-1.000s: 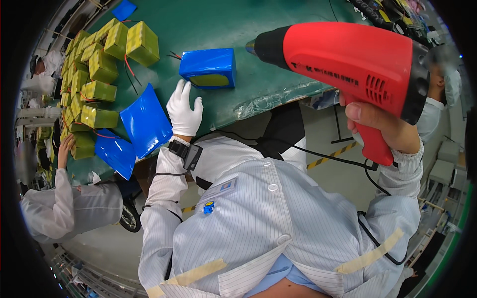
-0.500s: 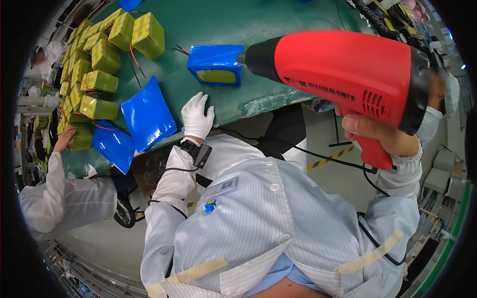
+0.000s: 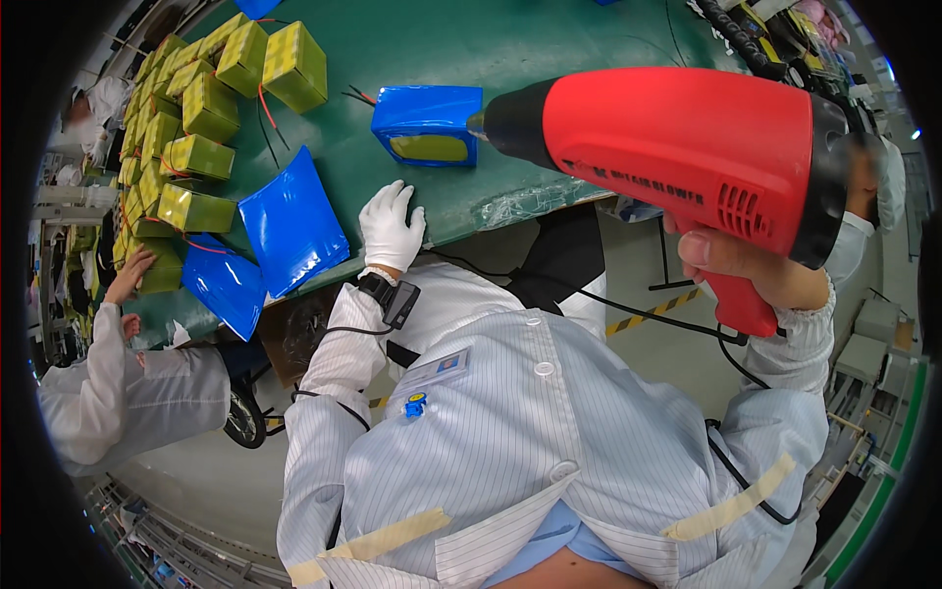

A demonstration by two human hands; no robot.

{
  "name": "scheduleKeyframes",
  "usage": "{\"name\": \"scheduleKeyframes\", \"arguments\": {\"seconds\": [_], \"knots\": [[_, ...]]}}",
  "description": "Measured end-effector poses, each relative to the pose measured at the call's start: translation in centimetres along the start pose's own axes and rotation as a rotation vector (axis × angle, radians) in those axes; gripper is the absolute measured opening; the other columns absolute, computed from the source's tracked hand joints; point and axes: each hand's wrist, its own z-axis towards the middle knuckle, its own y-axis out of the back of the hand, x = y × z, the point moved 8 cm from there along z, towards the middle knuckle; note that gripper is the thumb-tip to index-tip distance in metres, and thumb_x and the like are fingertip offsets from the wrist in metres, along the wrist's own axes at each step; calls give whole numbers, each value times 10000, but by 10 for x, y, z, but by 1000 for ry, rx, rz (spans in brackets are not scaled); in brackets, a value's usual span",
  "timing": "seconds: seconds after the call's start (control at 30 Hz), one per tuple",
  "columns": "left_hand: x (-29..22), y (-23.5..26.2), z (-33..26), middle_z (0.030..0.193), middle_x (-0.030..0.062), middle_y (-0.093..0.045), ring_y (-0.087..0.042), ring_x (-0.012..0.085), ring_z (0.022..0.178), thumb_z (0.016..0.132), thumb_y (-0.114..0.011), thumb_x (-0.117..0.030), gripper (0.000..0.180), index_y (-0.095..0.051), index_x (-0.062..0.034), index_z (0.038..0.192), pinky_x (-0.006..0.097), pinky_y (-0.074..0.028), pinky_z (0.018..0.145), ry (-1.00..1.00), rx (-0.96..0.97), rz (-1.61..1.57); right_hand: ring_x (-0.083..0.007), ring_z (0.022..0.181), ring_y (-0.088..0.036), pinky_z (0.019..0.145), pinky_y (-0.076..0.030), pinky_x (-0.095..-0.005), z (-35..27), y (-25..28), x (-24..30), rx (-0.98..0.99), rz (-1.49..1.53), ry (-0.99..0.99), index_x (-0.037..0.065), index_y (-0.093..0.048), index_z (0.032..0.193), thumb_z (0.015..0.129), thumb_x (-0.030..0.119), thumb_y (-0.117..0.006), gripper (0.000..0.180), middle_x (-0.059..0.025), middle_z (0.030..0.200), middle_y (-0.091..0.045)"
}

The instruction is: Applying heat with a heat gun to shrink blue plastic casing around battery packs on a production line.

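Note:
My right hand (image 3: 731, 257), bare, is wrapped round the handle of a red heat gun (image 3: 677, 137) with a black nozzle (image 3: 520, 120). The nozzle points left, its tip close to the right end of a battery pack (image 3: 427, 110) in blue shrink wrap. A yellow-green patch shows on the pack's near side, and red and black wires stick out at its left end. In a white glove, my left hand (image 3: 391, 228) lies at the table edge, fingers extended, just short of the pack and holding nothing. Blue wrap sleeves (image 3: 294, 224) lie left of it.
Several yellow-green battery packs (image 3: 211, 108) with wires crowd the left of the green table (image 3: 589, 39). A co-worker's hand (image 3: 132, 273) touches one there. A black cable (image 3: 638, 312) runs across my front to the heat gun. Tools and cords sit at the far right.
The heat gun has shifted very slightly downward at its body. The co-worker's second hand now shows at the left table edge. My left hand and the pack stay nearly the same.

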Motion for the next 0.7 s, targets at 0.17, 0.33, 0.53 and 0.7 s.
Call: {"name": "scheduleKeyframes", "arguments": {"seconds": [0.17, 0.33, 0.53, 0.7], "knots": [[-1, 1, 1, 1279, 137, -664, -607, 345, 1191, 818, -734, -204, 393, -682, -67, 1182, 487, -471, 995, 4, 0, -1, -140, 752, -674, 642, -556, -294, -1, 0, -6, 13, 29, -9, 7, -671, 1194, 858, 220, -854, 439, -89, 966, -739], [-1, 3, 1, 1278, 137, -664, -609, 345, 1189, 817, -733, -203, 388, -682, -64, 1176, 485, -472, 993, 11, -4, -5, -142, 780, -682, 668, -561, -292, 3, -10, 6, 43, 25, 29, 8, -662, 1214, 851, 237, -859, 472, -91, 976, -739], [-1, 3, 0, 1277, 135, -664, -608, 343, 1194, 818, -735, -207, 383, -683, -64, 1169, 485, -472, 996, 9, -17, -9, -134, 740, -659, 640, -542, -290, 8, -18, 11, 74, 9, 55, 10, -651, 1217, 865, 235, -843, 460, -69, 933, -723], [1, 1, -1, 1281, 119, -655, -596, 319, 1208, 816, -726, -218, 381, -699, -69, 1166, 482, -451, 1004, 15, -18, 2, -127, 702, -643, 612, -527, -288, 11, -23, 18, 100, 9, 85, 11, -643, 1223, 872, 191, -827, 435, -59, 910, -719]]}}
